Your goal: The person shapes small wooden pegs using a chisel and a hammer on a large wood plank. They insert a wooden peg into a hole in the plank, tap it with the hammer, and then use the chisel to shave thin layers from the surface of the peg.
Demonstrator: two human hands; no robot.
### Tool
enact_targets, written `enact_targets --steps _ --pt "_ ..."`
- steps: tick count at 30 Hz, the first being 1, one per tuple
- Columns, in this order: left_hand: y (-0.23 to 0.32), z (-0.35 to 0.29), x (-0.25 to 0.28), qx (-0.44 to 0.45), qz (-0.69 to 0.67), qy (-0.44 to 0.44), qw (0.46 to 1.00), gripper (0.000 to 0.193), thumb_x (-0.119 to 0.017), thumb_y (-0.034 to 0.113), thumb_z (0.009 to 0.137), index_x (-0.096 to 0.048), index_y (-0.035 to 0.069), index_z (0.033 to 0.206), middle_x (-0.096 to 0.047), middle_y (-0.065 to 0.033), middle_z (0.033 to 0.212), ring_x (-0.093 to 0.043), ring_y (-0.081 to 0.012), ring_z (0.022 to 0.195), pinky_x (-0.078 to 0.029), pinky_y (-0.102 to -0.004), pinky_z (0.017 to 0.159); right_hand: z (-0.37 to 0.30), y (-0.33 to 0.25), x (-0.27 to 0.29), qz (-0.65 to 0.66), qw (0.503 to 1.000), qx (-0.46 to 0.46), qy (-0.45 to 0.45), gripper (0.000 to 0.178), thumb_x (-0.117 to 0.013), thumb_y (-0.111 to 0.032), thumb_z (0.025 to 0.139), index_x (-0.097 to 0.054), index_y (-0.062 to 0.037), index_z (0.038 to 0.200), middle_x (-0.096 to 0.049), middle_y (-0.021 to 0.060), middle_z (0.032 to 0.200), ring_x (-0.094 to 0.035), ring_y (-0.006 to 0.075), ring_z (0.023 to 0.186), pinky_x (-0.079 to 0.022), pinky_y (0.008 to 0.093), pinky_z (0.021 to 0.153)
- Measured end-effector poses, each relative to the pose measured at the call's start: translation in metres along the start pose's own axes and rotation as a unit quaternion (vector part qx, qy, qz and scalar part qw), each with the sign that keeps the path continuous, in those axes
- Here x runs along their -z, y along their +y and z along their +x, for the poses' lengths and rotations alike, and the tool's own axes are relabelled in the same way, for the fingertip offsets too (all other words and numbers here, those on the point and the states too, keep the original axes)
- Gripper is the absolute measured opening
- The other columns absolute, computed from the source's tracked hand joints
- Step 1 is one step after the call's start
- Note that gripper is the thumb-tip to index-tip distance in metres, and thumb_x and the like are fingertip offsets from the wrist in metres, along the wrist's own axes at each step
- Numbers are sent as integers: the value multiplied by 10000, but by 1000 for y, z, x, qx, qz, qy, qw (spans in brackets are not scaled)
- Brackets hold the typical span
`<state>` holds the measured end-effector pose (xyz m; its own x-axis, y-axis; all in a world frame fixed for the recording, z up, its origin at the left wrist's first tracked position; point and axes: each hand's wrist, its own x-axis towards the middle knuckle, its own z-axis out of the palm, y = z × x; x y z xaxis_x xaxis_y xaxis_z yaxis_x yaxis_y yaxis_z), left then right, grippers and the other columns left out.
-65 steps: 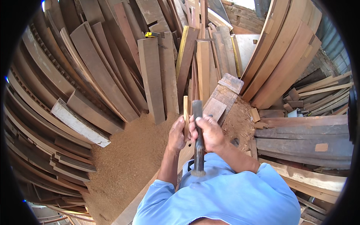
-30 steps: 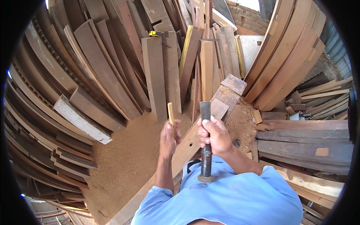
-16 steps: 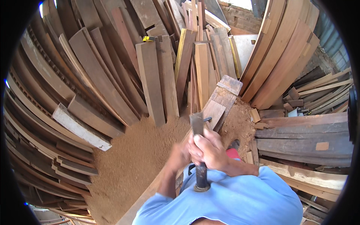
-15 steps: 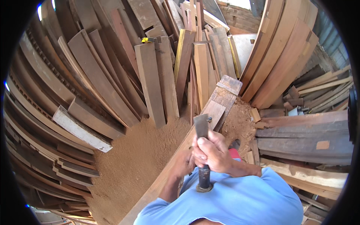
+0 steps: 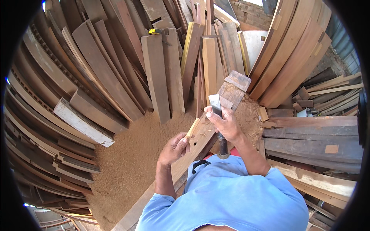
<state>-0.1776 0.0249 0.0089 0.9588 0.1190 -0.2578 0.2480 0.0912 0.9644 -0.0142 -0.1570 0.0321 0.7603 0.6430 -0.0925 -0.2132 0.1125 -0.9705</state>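
A wide-bladed chisel (image 5: 214,101) with a dark handle is gripped in my right hand (image 5: 228,125), its pale blade pointing up and away from me. The butt of the handle hangs near my blue shirt. Between the thumb and fingers of my left hand (image 5: 172,149) is a small light-coloured wooden peg (image 5: 193,127), its free end angled up over the long wooden bench plank (image 5: 203,138). A dark round hole and a few curled shavings show on this plank, just right of my left hand. At its far end sits a worn wooden block (image 5: 236,87).
Stacked boards (image 5: 104,73) lean along the left and far sides, with more planks (image 5: 289,57) upright at the far right. A yellow tape measure (image 5: 155,31) rests on a board top. Sawdust (image 5: 127,169) covers the floor. Dark timbers (image 5: 316,138) lie to the right.
My hands were together around the chisel and have moved apart. The left has gone left and now shows the peg; the right has lifted the chisel away and slightly right.
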Motion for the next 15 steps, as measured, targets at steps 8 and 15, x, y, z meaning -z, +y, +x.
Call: enact_targets --steps 8,15 --pt "3 9 4 -32 -19 -83 996 444 -571 276 1017 -522 -2 1359 -682 -78 916 -630 -116 706 -523 -255 627 -6 37 8 3 999 -35 -12 226 -648 -232 985 -625 -93 808 -516 -85 667 -437 2 579 -369 223 491" --pt "-35 37 11 -213 -262 124 933 310 -674 95 942 -555 13 1216 -689 -137 1063 -708 -228 979 -617 -366 839 1 89 6 152 985 -72 47 252 -655 -256 985 -619 -74 814 -494 -54 593 -428 43 473 -387 231 458"
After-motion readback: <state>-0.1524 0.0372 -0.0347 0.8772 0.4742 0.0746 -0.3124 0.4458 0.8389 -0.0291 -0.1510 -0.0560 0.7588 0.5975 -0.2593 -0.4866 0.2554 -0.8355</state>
